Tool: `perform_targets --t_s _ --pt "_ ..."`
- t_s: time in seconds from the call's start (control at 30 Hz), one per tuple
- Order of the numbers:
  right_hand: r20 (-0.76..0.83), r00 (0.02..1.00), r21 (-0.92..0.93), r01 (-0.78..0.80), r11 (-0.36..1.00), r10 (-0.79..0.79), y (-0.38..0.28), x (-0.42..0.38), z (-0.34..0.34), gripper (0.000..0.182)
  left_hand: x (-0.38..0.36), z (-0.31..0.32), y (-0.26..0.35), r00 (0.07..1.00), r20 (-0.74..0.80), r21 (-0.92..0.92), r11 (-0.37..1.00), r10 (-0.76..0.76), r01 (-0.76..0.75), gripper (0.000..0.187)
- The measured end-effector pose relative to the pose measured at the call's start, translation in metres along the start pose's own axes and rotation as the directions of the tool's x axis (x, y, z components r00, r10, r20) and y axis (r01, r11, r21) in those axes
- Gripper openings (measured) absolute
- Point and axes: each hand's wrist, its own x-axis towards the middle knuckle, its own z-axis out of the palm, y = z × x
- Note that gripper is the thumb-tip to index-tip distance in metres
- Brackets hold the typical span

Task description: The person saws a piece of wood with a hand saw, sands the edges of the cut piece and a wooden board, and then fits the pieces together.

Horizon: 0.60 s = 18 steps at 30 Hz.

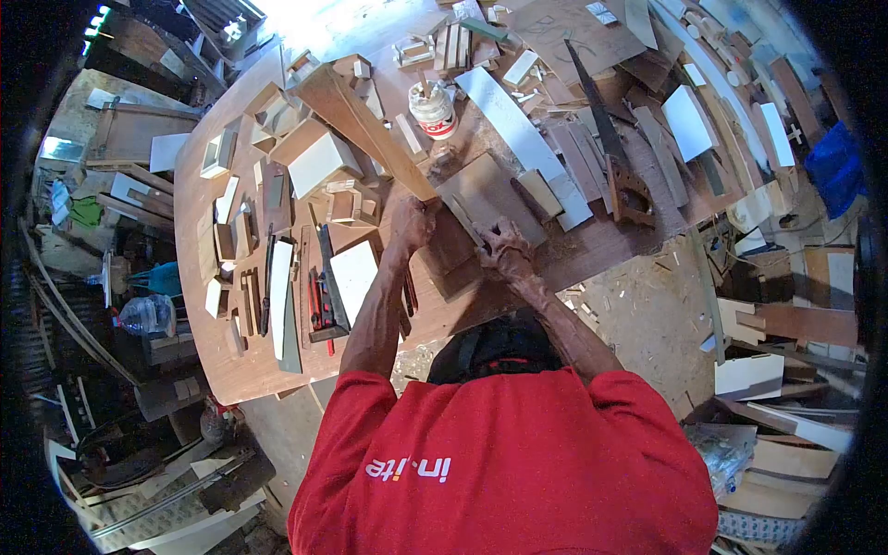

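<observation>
My left hand (413, 225) is closed at the near end of a long brown wooden board (365, 125), which rises toward the back left. To its right, my right hand (507, 248) has its bent fingers on a thin wooden strip (464, 220). The strip lies along the edge of a flat brown board (495, 199). Under and between the hands is a darker panel (444, 252). What the left fingertips touch is hidden.
A white glue tub (433, 111) stands behind the hands. A handsaw (606, 139) lies to the right, beside a long white strip (523, 139). Small wooden boxes (351, 203) and red-handled tools (319, 296) lie left on the table (444, 319).
</observation>
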Motion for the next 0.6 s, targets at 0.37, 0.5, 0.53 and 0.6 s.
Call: perform_targets --t_s 0.37,0.5,0.53,0.6 --pt "0.009 0.998 -0.007 -0.061 0.998 0.061 -0.003 -0.001 0.0 0.049 -0.005 0.0 0.009 0.997 -0.075 -0.167 0.986 -0.025 0.012 0.033" --pt "0.063 0.994 0.009 -0.092 0.996 0.091 -0.007 0.0 -0.006 0.05 -0.008 0.016 -0.014 0.993 -0.019 -0.251 0.962 -0.115 0.107 0.025" --pt "0.061 0.994 0.004 -0.094 0.996 0.094 -0.006 0.0 -0.005 0.05 -0.008 0.018 -0.02 0.992 0.009 -0.274 0.954 -0.125 0.122 0.024" --pt "-0.006 0.998 0.004 -0.065 0.998 0.065 -0.005 -0.001 -0.003 0.052 -0.009 0.016 -0.023 0.987 0.054 -0.305 0.938 -0.154 0.163 0.022"
